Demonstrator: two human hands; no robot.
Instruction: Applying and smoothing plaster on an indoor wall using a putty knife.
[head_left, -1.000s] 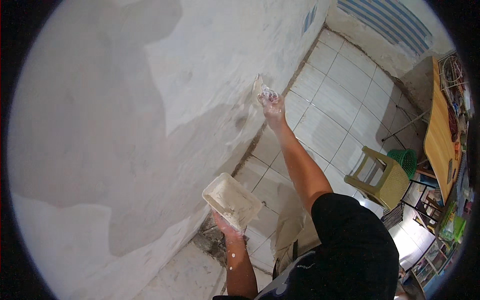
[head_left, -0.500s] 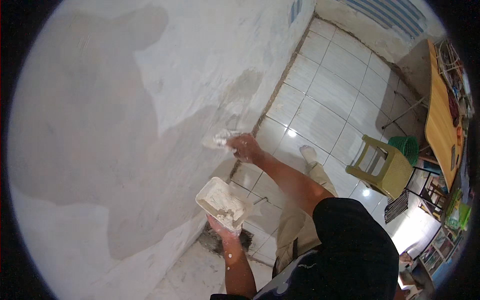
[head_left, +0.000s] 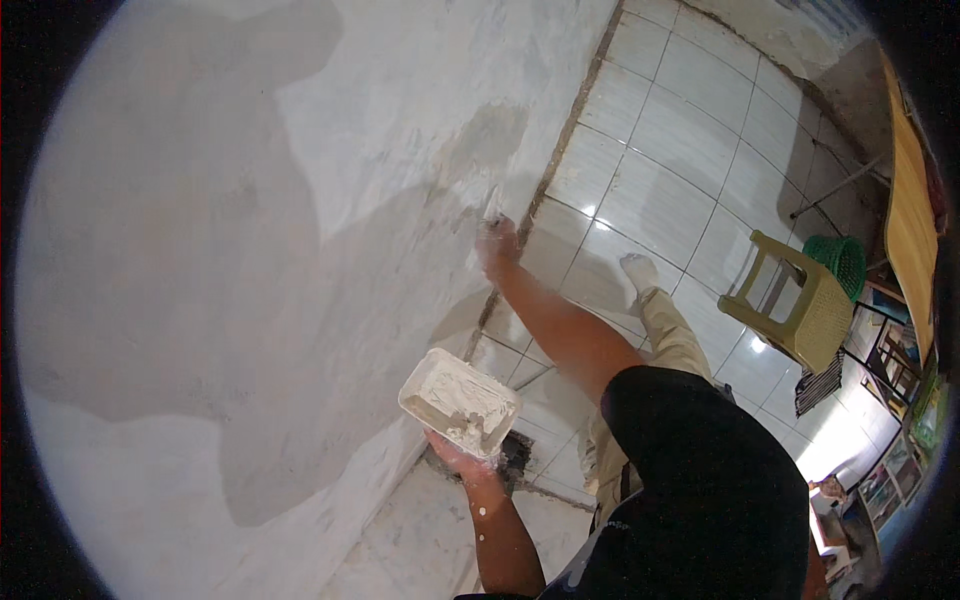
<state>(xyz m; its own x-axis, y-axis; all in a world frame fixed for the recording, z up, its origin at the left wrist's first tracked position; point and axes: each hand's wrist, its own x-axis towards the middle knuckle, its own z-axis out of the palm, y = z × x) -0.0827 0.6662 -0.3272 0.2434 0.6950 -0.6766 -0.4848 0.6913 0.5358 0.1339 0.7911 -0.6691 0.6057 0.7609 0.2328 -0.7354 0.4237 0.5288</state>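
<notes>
The tub (head_left: 422, 406), low centre of the frame, is clasped at its lower end by the left hand (head_left: 462, 458); tipped, I'd say it could slop paste (head_left: 468, 390) onto the floor (head_left: 680, 140). Mid-frame, the right hand (head_left: 498, 243) pinches a blade (head_left: 493, 204) by the wall (head_left: 380, 130); a slack grip might drop it.

I can't read any word, number or sign from here. The shirt (head_left: 705, 480), to the right of the tub (head_left: 412, 398), carries one short pale line of what looks like lettering (head_left: 613, 524), too small to make out.
</notes>
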